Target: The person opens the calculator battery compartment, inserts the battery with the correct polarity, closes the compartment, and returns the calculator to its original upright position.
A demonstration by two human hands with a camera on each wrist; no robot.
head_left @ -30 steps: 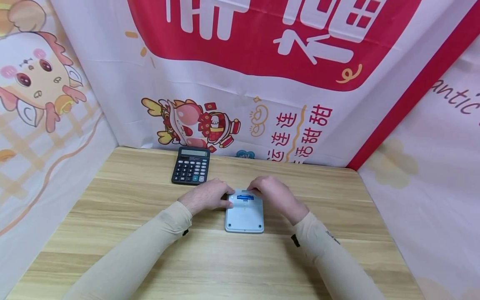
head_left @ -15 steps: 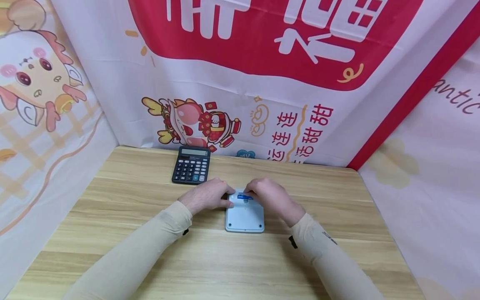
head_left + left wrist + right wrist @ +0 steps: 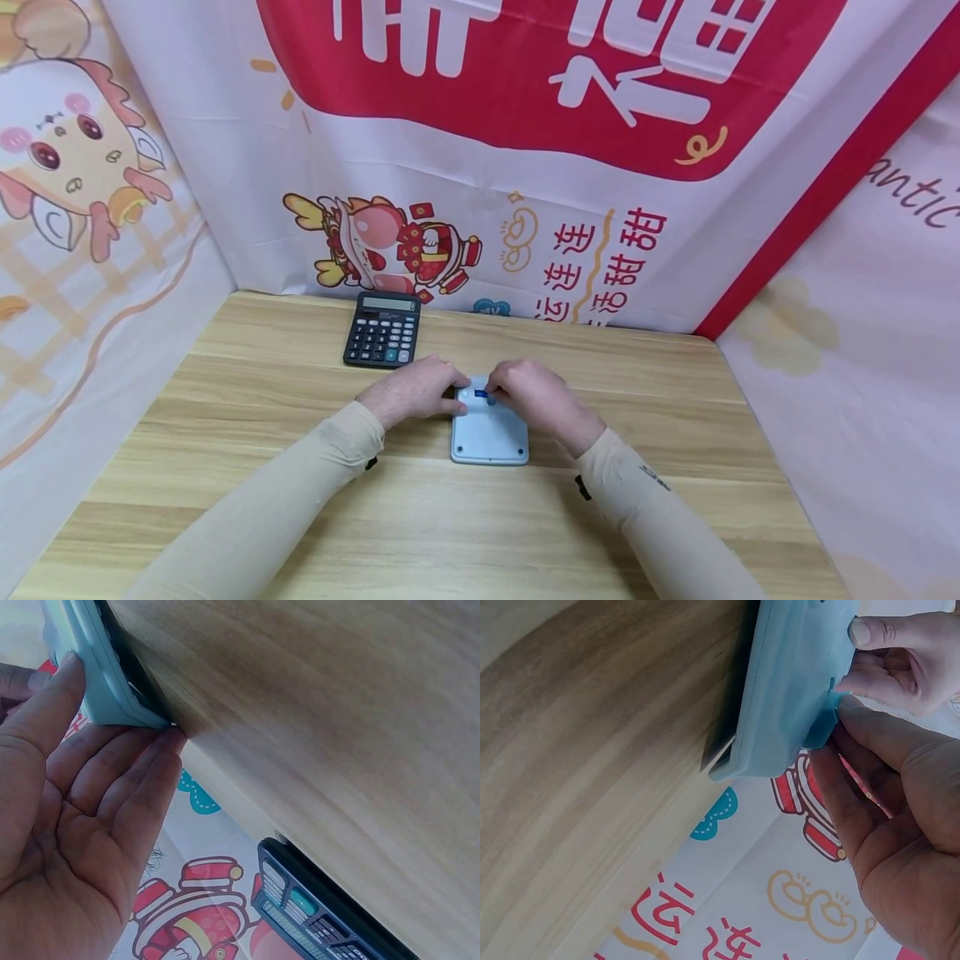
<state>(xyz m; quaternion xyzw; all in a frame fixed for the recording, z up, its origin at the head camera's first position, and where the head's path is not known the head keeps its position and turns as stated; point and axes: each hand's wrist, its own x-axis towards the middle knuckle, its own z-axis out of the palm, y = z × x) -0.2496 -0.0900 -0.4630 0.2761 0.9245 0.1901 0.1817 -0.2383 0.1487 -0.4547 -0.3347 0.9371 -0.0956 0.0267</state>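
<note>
A light blue calculator lies face down on the table, its back and small dark feet showing. Its battery slot holds a blue battery, partly hidden by my right hand. My left hand grips the calculator's upper left edge; in the left wrist view its thumb lies on the back and its fingers are at the edge. Between thumb and fingers, my right hand pinches a small light blue battery cover, right at the slot.
A black calculator lies face up at the back left of the wooden table, close to my left hand. Printed cloth hangs behind the table and along both sides.
My right hand has shifted slightly left over the slot, and the cover now hides more of the blue battery. My left hand and the calculator have stayed in place.
</note>
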